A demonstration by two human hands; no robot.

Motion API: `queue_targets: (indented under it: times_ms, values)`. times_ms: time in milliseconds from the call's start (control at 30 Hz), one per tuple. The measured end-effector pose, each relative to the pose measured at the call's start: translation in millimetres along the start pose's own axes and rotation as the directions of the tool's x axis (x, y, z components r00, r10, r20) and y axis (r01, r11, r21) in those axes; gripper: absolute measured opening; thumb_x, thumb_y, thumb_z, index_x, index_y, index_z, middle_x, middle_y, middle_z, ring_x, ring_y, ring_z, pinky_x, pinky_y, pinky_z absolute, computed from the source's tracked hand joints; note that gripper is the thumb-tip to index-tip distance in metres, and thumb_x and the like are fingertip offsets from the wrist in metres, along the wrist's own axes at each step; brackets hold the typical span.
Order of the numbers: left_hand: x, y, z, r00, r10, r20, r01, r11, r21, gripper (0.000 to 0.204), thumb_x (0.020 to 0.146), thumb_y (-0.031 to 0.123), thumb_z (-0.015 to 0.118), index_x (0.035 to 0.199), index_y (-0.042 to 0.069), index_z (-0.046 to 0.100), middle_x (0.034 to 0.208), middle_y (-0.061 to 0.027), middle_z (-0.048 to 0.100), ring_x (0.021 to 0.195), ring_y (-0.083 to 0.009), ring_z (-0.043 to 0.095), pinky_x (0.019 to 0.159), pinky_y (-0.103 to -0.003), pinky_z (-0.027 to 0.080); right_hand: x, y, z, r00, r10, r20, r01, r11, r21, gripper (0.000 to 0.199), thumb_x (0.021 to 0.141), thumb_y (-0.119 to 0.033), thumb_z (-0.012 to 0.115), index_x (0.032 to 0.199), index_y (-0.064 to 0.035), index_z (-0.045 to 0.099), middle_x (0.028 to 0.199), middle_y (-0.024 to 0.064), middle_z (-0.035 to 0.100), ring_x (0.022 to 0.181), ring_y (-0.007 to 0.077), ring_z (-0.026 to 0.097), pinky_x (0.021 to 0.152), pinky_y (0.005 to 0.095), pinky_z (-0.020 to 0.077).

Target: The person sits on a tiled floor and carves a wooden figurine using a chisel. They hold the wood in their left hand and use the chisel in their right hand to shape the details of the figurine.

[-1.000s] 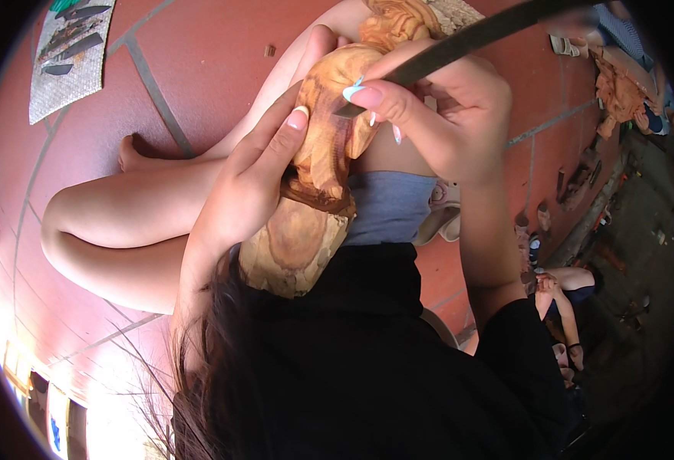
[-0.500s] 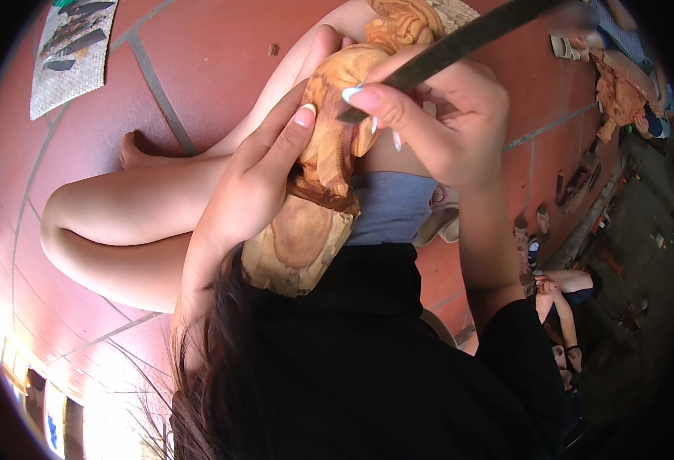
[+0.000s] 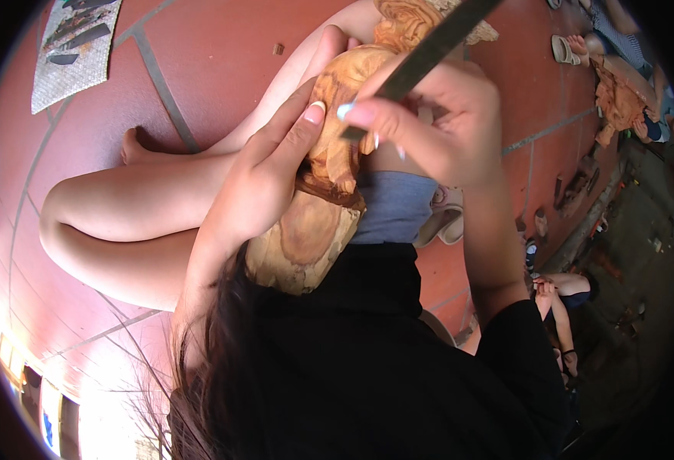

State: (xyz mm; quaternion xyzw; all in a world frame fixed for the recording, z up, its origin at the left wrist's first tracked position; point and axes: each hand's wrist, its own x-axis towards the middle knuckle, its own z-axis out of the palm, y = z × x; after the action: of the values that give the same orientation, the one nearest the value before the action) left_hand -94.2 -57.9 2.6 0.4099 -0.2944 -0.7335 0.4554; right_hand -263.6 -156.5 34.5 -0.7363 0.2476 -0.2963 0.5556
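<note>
Pale orange wood fills the middle of my view: a carved wooden figure lies across my lap, its cut round base toward my chest and its carved end pointing away from me. My left hand is wrapped around the figure's left flank, fingers curled over it, and the thumb stretches up along the top with its nail just beside my right fingertips. My right hand is closed on a long dark metal chisel, pinched between thumb and fingers low on the shaft. The tool slants up and away to the right of that hand, and its lower end meets the carved surface between my two hands; the very tip is hidden behind my fingers. Under the right hand I see a blue-grey cloth on my lap, touching the figure's right side. My bare leg is folded to the left of the left hand, resting on the red tiled floor. Well beyond the left hand, a woven mat with dark tools on it lies on the tiles. Far off past my right hand, another person sits with a second wooden carving.
</note>
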Motion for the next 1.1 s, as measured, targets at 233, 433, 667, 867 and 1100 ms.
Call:
queue_targets:
  times_ms: [233,433,667,867,1100]
  values:
    - [2.6,-4.9,2.8,0.996,0.093,0.014,-0.094,0.994,0.053,0.052,0.106,0.015,0.031,0.152,-0.005,0.018,0.162,-0.0124,0.016,0.148,-0.0212,0.018,0.119,-0.031,0.017,-2.3,-4.8,-4.6,0.990,0.039,0.133,-0.035,0.999,-0.033,0.009,0.084,0.000,0.073,0.088,0.0056,0.068,0.081,0.0054,0.065,0.060,0.0060,0.060,0.049,0.0184,0.0446]
    - [2.2,-0.4,1.8,0.998,0.048,0.028,-0.048,0.998,0.026,0.052,0.106,0.015,0.032,0.152,-0.005,0.018,0.161,-0.0128,0.017,0.148,-0.0213,0.019,0.119,-0.031,0.018,-2.4,-2.9,-6.0,0.966,-0.052,0.254,0.052,0.999,0.006,0.011,0.084,-0.003,0.074,0.087,0.0049,0.068,0.075,0.0031,0.066,0.062,0.0042,0.061,0.049,0.0169,0.0428]
    - [-2.9,2.8,2.2,0.998,0.069,0.010,-0.069,0.996,0.062,0.052,0.106,0.016,0.032,0.153,-0.003,0.017,0.160,-0.0144,0.020,0.147,-0.0219,0.021,0.118,-0.031,0.018,3.7,-13.6,1.5,0.997,0.071,0.022,-0.073,0.994,0.081,0.011,0.082,-0.002,0.075,0.086,0.0047,0.068,0.076,0.0051,0.067,0.055,0.0063,0.057,0.051,0.0196,0.0436]
    - [3.7,-3.1,1.0,1.000,-0.001,0.022,0.001,1.000,0.004,0.052,0.107,0.016,0.032,0.152,-0.003,0.017,0.160,-0.0141,0.022,0.146,-0.0220,0.023,0.118,-0.032,0.019,0.5,-10.5,-2.7,0.990,0.114,-0.079,-0.107,0.991,0.082,0.005,0.083,0.001,0.073,0.083,0.0052,0.069,0.077,0.0056,0.067,0.061,0.0084,0.060,0.054,0.0193,0.0438]
    - [5.4,-7.9,-1.3,0.998,0.053,0.029,-0.052,0.998,-0.042,0.051,0.107,0.016,0.031,0.151,-0.006,0.020,0.159,-0.0135,0.022,0.146,-0.0213,0.023,0.118,-0.031,0.020,-11.3,2.2,0.2,0.993,-0.002,0.114,0.007,0.999,-0.041,0.006,0.082,-0.001,0.073,0.080,0.0025,0.069,0.065,0.0042,0.064,0.049,0.0056,0.053,0.042,0.0176,0.0365]
